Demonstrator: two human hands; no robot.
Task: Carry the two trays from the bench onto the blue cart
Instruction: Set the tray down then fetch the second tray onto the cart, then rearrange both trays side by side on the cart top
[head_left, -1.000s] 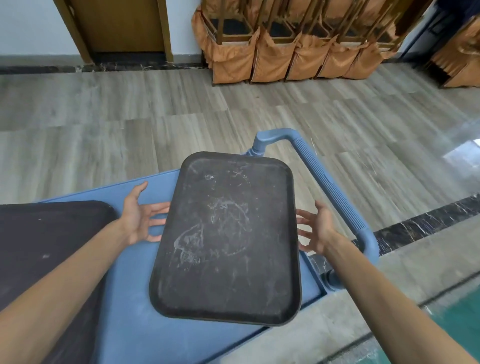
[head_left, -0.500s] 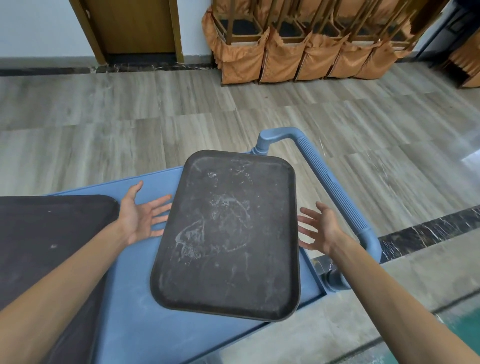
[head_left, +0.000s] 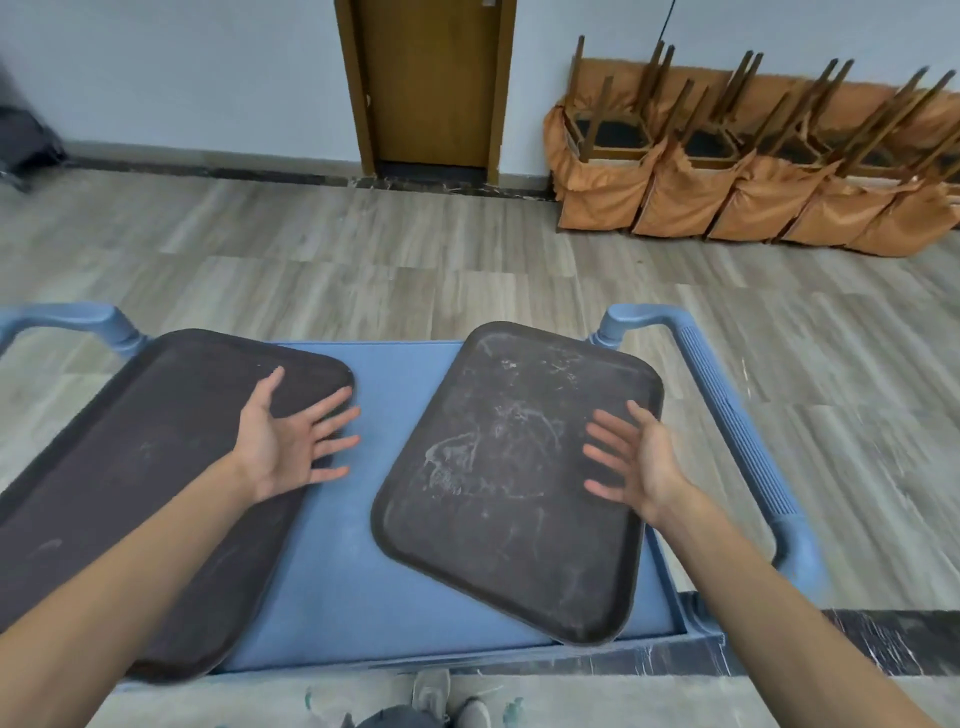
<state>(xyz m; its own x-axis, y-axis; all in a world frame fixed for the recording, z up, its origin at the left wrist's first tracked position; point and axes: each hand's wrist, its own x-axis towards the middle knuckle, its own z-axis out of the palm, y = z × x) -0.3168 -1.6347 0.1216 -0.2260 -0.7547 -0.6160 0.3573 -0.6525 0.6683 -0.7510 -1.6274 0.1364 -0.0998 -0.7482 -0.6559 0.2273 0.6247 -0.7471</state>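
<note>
Both trays, left tray (head_left: 156, 467) and right tray (head_left: 519, 478), lie on the blue cart (head_left: 395, 374); left hand (head_left: 283, 441) and right hand (head_left: 641, 462) hover spread, holding nothing. They look stiff, light, best gripped by long rims.

Matt scuffed trays (head_left: 511, 483); smooth blue plastic cart (head_left: 358, 561).

The left tray (head_left: 130, 467) runs off the picture's left edge beside the blue cart (head_left: 353, 545), and the left forearm covers its near corner. The right hand (head_left: 639, 457) hides a patch of the right tray (head_left: 509, 478). The cart's underside is out of sight
</note>
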